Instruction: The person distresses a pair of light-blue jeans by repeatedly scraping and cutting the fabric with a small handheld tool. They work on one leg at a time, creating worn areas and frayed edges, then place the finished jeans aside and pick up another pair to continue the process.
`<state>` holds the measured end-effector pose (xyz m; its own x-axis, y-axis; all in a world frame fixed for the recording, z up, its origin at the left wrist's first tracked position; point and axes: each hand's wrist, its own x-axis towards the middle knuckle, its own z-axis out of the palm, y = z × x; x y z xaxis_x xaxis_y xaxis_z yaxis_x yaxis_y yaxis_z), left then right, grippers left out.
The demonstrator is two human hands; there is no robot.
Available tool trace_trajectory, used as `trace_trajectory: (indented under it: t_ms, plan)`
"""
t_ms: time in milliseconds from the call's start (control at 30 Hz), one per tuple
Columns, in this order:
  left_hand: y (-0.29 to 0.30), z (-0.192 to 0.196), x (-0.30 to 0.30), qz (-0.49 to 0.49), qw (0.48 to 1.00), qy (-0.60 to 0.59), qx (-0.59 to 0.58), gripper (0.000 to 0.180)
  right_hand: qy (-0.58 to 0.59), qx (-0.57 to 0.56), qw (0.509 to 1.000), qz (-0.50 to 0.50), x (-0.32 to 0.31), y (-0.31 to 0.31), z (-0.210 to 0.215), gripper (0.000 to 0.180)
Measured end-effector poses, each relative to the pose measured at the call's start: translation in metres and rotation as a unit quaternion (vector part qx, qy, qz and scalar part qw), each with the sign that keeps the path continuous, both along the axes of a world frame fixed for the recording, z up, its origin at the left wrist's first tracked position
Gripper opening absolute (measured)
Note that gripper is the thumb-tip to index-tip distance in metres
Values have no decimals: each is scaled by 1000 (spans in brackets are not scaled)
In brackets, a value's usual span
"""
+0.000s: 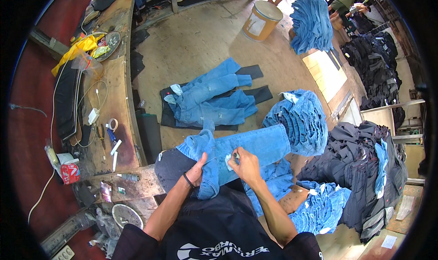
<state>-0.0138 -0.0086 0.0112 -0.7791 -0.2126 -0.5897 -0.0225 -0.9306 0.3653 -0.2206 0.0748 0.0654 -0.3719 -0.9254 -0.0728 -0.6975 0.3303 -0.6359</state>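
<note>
Two hands meet one blue denim leg (269, 144), its long axis running left to right before the person: the left hand's (196, 172) grip clasps the bunched end, while the right hand (247, 165), nearer the middle, pinches a small pale item (237, 158).

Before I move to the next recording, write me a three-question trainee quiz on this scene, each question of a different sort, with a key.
1. Which hand has its fingers at the pale patch on the denim garment?

2. True or false: a roll of tape lies on the wooden bench at the person's left.

3. Fill in the blank: in the picture, the drum stands to the ___ of the tall denim stack.

Key:
1. The right hand.
2. True.
3. Left.
</note>
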Motion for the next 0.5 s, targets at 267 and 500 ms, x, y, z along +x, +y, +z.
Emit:
trace_trajectory:
  t_ms: [267, 500]
  plan:
    - [0, 0, -1, 0, 1000, -8, -7, 111, -154, 86, 984, -25, -24, 22, 28, 20]
    - [0, -1, -1, -8, 1000, -16, -13, 109, -83, -26, 994, 66, -23, 24, 28, 21]
